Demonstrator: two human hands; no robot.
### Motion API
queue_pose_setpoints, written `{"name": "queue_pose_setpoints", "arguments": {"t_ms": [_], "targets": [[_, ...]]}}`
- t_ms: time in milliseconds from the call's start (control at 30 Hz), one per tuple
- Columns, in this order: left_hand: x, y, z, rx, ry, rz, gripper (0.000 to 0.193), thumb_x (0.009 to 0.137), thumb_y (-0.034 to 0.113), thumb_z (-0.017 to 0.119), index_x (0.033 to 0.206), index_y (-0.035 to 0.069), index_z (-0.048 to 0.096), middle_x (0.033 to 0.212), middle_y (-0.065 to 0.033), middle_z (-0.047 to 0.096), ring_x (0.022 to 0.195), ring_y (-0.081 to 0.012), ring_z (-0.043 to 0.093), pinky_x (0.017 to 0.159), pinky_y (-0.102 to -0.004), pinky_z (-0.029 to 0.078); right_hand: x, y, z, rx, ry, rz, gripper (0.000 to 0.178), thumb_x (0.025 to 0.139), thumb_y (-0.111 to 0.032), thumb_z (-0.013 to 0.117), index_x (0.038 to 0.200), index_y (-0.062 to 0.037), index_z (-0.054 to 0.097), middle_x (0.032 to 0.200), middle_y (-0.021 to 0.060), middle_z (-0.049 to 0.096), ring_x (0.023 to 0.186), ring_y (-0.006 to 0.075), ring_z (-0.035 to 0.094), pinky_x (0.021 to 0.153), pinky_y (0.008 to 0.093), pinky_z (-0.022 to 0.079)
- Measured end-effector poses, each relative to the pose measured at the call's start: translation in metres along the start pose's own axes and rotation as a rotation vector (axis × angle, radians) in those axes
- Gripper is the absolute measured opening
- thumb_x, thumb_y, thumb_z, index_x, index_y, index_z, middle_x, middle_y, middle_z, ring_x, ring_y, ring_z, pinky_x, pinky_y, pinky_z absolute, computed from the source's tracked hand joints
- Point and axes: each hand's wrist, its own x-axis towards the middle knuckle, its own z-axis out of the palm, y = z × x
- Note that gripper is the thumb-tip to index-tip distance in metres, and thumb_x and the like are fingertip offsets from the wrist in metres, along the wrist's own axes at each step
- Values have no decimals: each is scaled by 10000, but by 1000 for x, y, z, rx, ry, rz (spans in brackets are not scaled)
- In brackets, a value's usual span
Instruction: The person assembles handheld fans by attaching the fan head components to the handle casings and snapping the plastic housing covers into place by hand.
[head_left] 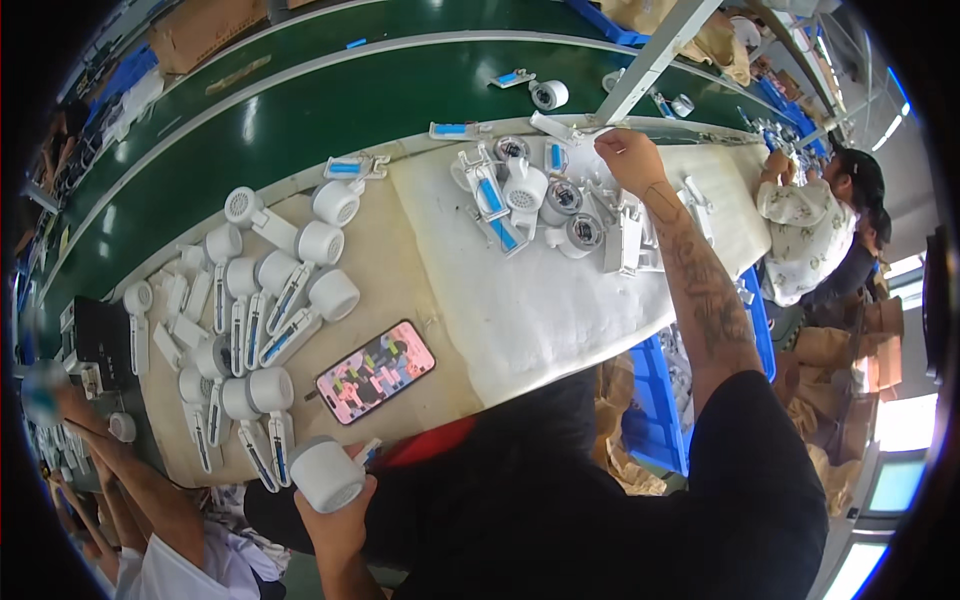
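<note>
Held device (326, 472) near table edge (425, 418), bare sheet front (530, 325)

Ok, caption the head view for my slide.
Left hand gripping a white cylindrical plastic unit with a grilled end, right hand near assorted white plastic parts.

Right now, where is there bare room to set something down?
The white sheet right of the phone, below the loose parts; also the tan mat just above the phone. Crowded: left, among white gadgets, and beside the right hand.
</note>
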Motion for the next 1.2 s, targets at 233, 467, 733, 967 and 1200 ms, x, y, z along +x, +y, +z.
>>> {"name": "queue_pose_setpoints", "arguments": {"t_ms": [233,467,733,967,1200], "targets": [[13,-13,18,-264,55,-68,341,843,50,732,1152,-42,620,1000,-123,691,627,-103,556,524,-226,420,71,-22,68,-248,-100,-150,376,802,-389,733,1048,-106,743,996,127,739,920,328,708,837,406,563],[32,0,19,-552,90,-75,321,941,142,665,1206,-17,582,961,-67,661,701,-143,598,592,-264,470,93,-62,72,-518,-156,-148,453,787,-153,676,1232,-92,619,1091,202,705,1023,374,684,874,446,554],[61,23,10,-744,20,70,533,1041,366,447,1388,-38,459,1309,-141,597,874,-153,575,798,-296,473,-60,-193,-19,539,-284,-369,266,853,3,625,1118,4,647,940,30,684,816,91,605,752,241,475],[71,18,28,-837,-50,116,546,1052,422,391,1383,-7,456,1320,-136,582,945,-169,591,827,-308,482,-211,-277,39,1604,-826,201,202,895,37,686,981,-64,533,926,46,687,841,71,620,749,218,483],[65,33,35,-680,61,197,460,1010,271,556,1371,-6,492,1285,-113,604,956,-111,607,756,-245,492,-233,-298,67,1585,-902,268,167,936,-5,662,1013,-55,522,989,96,701,903,89,641,783,228,499]]}}
